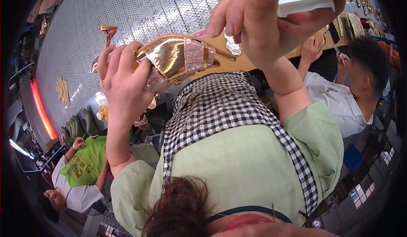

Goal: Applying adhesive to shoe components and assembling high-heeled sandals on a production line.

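Note:
My left hand [123, 73] is closed around a shiny gold high-heeled sandal [167, 54], its thin heel pointing up on the left and its toe to the right. Pink glitter bands [193, 55] cross the shoe, and a gold strap runs beside them. Raised close to the camera, my right hand [265, 25] has its thumb and fingers closed on a white curved plastic piece [306, 4]; the fingers partly hide it. A small pink-purple spot [202, 33] shows by the right fingertips, near the shoe's upper edge; I cannot tell what it belongs to.
A honeycomb-patterned surface [148, 8] stretches ahead, with a tan board [250, 63] along its near edge. Crumpled white material [232, 45] lies there. A co-worker in white [339, 97] works at right; another in a green apron [87, 158] is at left, near green shoe-shaped forms [89, 122].

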### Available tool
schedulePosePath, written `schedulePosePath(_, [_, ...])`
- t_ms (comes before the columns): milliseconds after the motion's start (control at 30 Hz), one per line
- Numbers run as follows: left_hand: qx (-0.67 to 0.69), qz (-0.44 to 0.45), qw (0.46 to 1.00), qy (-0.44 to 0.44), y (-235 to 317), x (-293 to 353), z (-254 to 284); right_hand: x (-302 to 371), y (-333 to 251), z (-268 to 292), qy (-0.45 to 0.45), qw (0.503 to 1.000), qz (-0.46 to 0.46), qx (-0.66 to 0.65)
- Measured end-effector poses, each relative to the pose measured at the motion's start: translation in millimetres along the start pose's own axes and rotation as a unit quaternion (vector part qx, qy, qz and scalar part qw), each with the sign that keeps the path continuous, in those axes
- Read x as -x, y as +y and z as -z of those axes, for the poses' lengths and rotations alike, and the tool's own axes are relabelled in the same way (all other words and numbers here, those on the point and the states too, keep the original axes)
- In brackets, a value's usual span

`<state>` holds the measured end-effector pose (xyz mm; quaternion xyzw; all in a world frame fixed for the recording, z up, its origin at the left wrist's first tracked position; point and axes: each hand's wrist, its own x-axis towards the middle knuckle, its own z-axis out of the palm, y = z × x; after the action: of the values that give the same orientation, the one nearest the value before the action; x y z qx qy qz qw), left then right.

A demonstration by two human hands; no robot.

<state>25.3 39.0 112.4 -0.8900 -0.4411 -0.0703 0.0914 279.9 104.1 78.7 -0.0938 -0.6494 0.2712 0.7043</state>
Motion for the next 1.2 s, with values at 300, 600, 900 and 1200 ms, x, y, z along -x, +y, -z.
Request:
schedulePosePath(300, [0.004, 0.003, 1.000, -0.003, -3, 1, -7, 5, -14, -4, 0.069, 0.991, -0.094, 0.068])
schedulePosePath(600, [0.005, 0.003, 1.000, 0.003, -2, -1, -9, -4, -32, -7, 0.096, 0.972, -0.201, -0.077])
schedulePosePath(900, [0.023, 0.025, 0.999, 0.012, 4, -1, -14, -15, -61, 7, 0.041, 0.856, -0.516, 0.007])
schedulePosePath(1200, [0.033, 0.027, 0.999, 0.016, 7, -4, -16, -14, -63, 14, -0.003, 0.884, -0.465, 0.050])
